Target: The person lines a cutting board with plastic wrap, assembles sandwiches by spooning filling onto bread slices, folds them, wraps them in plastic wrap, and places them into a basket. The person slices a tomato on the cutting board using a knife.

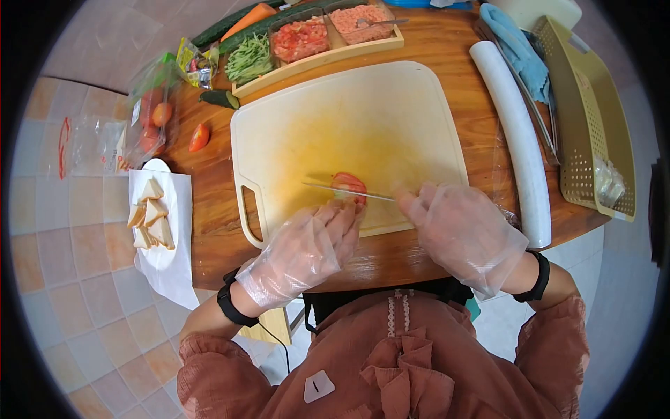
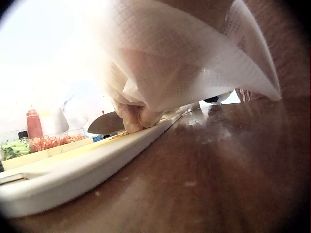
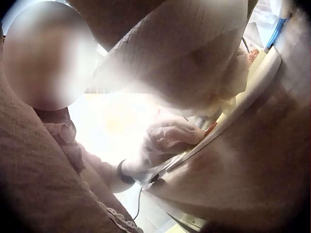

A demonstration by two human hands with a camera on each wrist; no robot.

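On the pale cutting board (image 1: 391,105), a piece of red tomato (image 1: 347,181) lies near the front edge in the head view. My gloved left hand (image 1: 300,241) holds it from the near side with bent fingertips. The gloved right hand (image 1: 467,223) grips a knife (image 1: 317,186), its handle hidden by the fingers. The blade points left and crosses the tomato just beyond the left fingertips. In the left wrist view the broad knife blade (image 2: 106,124) shows beside those fingers, close over the board.
A wooden tray (image 1: 321,68) with shredded cucumber and chopped fillings stands behind the board. Left are a tomato wedge (image 1: 199,137), bagged tomatoes (image 1: 155,115) and bread triangles (image 1: 155,209) on paper. A white roll (image 1: 513,140) and a perforated basket (image 1: 583,119) stand right.
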